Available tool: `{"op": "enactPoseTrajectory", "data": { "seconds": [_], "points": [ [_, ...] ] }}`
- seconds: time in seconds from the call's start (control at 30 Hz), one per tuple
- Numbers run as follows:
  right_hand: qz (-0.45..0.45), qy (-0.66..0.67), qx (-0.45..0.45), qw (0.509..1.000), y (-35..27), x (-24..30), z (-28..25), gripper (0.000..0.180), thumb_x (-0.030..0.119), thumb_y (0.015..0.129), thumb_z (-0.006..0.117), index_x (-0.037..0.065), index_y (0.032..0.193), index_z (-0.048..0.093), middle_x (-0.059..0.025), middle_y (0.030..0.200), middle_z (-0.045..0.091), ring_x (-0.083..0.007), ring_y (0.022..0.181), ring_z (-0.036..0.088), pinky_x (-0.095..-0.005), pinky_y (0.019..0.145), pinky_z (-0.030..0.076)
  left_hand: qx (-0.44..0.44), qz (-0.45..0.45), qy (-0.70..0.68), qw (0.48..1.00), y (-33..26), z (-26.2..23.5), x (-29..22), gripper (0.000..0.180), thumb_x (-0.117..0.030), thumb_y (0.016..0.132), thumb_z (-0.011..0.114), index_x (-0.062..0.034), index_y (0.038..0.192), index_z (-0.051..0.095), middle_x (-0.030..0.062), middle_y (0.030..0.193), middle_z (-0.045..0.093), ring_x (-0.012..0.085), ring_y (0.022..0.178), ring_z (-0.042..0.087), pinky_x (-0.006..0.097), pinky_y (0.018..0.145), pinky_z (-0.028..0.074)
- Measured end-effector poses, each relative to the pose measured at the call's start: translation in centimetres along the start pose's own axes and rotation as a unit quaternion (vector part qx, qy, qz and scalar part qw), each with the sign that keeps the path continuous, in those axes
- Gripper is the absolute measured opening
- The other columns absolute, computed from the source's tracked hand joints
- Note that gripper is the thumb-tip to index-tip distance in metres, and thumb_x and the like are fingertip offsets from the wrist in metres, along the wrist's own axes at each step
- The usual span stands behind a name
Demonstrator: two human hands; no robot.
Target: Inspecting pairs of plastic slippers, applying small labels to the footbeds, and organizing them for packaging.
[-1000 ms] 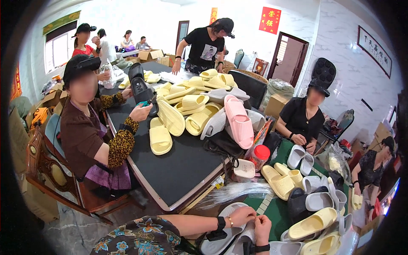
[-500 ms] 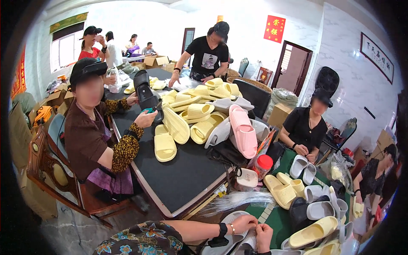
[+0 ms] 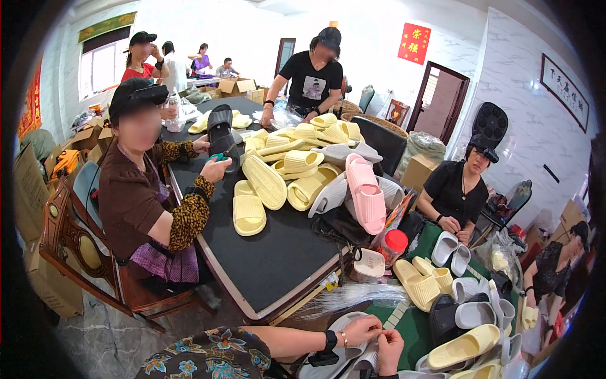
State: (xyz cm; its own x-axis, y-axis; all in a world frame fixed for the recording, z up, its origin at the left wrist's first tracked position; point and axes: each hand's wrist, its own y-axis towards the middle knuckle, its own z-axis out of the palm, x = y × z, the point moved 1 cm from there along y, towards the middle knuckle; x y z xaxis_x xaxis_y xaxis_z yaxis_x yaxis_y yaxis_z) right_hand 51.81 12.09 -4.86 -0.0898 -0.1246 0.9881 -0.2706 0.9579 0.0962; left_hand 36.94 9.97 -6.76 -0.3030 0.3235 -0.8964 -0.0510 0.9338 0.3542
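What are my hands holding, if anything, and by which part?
I can't tell: your left hand and right hand are close together over grey slippers; anything pinched there is too small to see.

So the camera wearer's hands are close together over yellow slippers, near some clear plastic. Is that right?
Not quite: the head view shows light grey slippers, not yellow ones, beneath the left hand and right hand. The hands are close together, near the clear plastic.

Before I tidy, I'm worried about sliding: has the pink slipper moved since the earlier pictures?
No: against the black tabletop, the pink slipper shows no clear shift any way.
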Motion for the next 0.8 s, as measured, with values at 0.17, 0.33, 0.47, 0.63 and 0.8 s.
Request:
{"op": "enactPoseTrajectory", "data": {
  "seconds": [0.17, 0.33, 0.47, 0.63, 0.8],
  "points": [
    [-0.017, -0.038, -0.007, 0.999, 0.0, -0.3, -0.2, 0.003, 0.001, 0.079, 0.061, 0.000, 0.079, 0.059, 0.0003, 0.072, 0.059, -0.0056, 0.064, 0.051, -0.0213, 0.058, 0.042, 0.007, 0.009, 0.012, 1.000, -0.2, 0.3, 0.0, 0.013, -0.012, 0.085, 0.062, 0.0002, 0.089, 0.059, 0.0116, 0.088, 0.061, 0.0283, 0.083, 0.061, 0.035, 0.073, 0.049],
    [-0.044, -0.086, -0.018, 0.995, 0.4, -2.0, -0.3, 0.003, -0.001, 0.074, 0.058, -0.001, 0.076, 0.058, -0.0006, 0.070, 0.056, -0.0079, 0.062, 0.049, -0.0231, 0.058, 0.042, -0.023, 0.042, 0.007, 0.999, -0.2, 0.6, 0.6, 0.011, -0.012, 0.085, 0.060, -0.0008, 0.084, 0.058, 0.0117, 0.089, 0.058, 0.0294, 0.082, 0.058, 0.036, 0.072, 0.048],
    [-0.094, -0.162, -0.051, 0.981, 0.4, -1.7, 0.1, 0.003, 0.000, 0.072, 0.058, -0.001, 0.075, 0.058, -0.0036, 0.074, 0.055, -0.0111, 0.064, 0.050, -0.0250, 0.060, 0.043, -0.043, 0.060, -0.008, 0.997, -0.1, 0.9, 1.0, 0.011, -0.010, 0.083, 0.061, 0.0003, 0.084, 0.057, 0.0125, 0.093, 0.059, 0.0297, 0.083, 0.059, 0.036, 0.071, 0.048],
    [-0.096, -0.162, -0.042, 0.981, 0.5, -1.7, -0.4, 0.005, 0.002, 0.071, 0.058, -0.001, 0.076, 0.058, -0.0090, 0.085, 0.054, -0.0178, 0.074, 0.054, -0.0296, 0.066, 0.045, -0.035, 0.061, 0.010, 0.997, 0.2, 0.5, 0.5, 0.012, -0.010, 0.080, 0.062, 0.0004, 0.081, 0.057, 0.0124, 0.097, 0.060, 0.0318, 0.086, 0.060, 0.038, 0.071, 0.049],
    [-0.107, -0.178, -0.083, 0.975, -0.2, -0.7, -1.8, 0.010, 0.002, 0.073, 0.058, -0.001, 0.083, 0.059, -0.0083, 0.086, 0.055, -0.0173, 0.073, 0.054, -0.0294, 0.067, 0.045, 0.015, 0.071, 0.172, 0.982, 1.4, -6.9, -4.5, 0.020, -0.015, 0.079, 0.068, -0.0036, 0.093, 0.060, 0.0154, 0.104, 0.059, 0.0335, 0.099, 0.057, 0.040, 0.088, 0.047]
  ]
}}
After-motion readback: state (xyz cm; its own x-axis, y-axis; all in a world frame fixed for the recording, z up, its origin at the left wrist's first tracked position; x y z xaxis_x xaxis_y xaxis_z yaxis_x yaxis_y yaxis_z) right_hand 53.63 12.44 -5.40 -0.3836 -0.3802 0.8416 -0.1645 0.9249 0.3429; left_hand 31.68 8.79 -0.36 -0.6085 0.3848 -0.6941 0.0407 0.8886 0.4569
